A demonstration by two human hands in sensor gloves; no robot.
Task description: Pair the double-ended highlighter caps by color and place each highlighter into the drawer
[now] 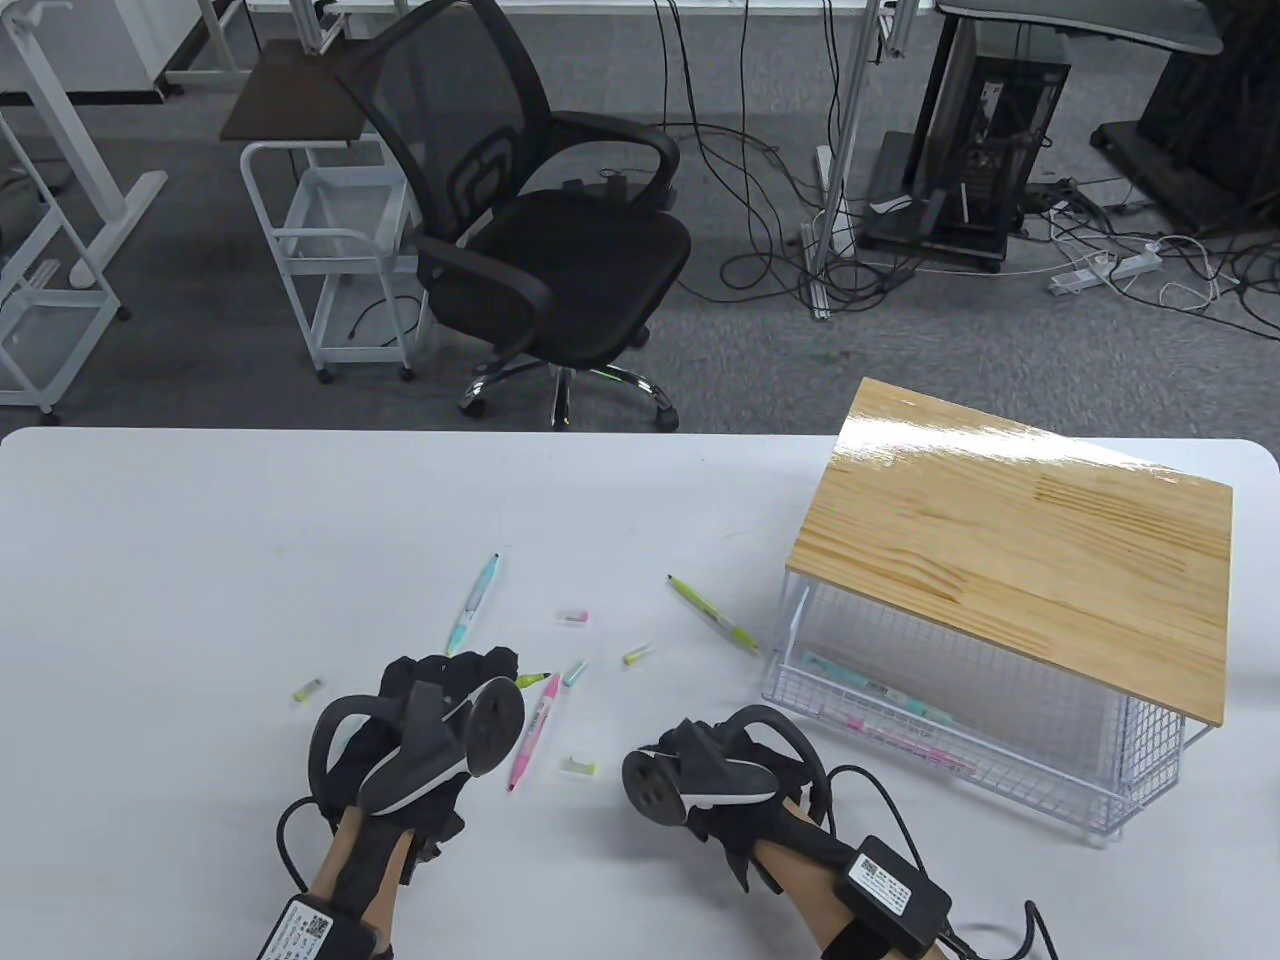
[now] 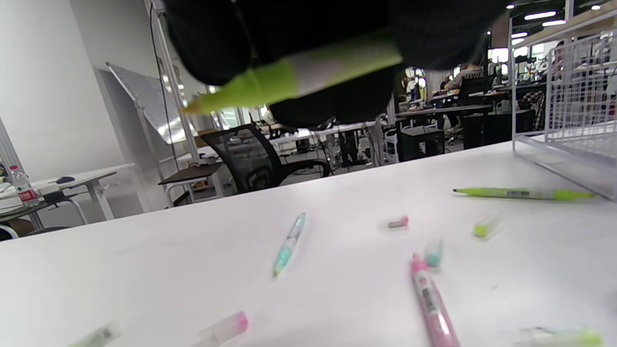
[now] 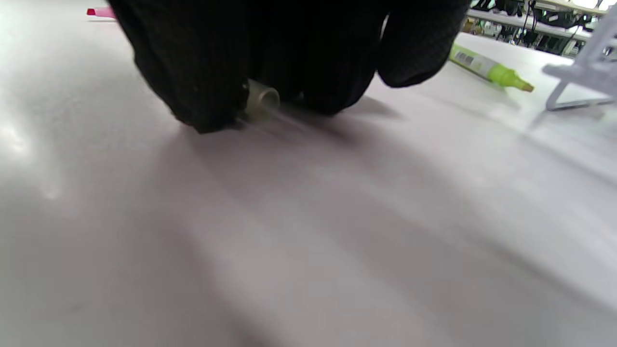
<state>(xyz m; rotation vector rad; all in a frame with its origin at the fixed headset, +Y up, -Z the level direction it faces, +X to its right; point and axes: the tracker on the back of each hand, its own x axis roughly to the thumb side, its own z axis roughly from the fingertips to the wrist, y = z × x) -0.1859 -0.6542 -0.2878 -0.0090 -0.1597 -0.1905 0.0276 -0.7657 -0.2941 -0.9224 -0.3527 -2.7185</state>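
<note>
My left hand point(image 1: 455, 690) grips an uncapped green highlighter point(image 2: 299, 77); its tip point(image 1: 535, 680) pokes out to the right. My right hand point(image 1: 685, 750) is down on the table, its fingers point(image 3: 207, 72) pinching a small pale cap point(image 3: 262, 99). Loose on the table lie a blue highlighter point(image 1: 473, 605), a pink highlighter point(image 1: 533, 730) and a second green highlighter point(image 1: 715, 615). Caps are scattered around: pink point(image 1: 572, 616), green point(image 1: 638, 655), teal point(image 1: 575, 672), green point(image 1: 580, 767) and green point(image 1: 308, 689). The wire drawer point(image 1: 900, 760) stands pulled out at right with highlighters inside.
A wooden top point(image 1: 1020, 540) covers the wire drawer unit at the table's right side. Beyond the table's far edge stand a black office chair point(image 1: 540, 230) and a white cart point(image 1: 330, 260).
</note>
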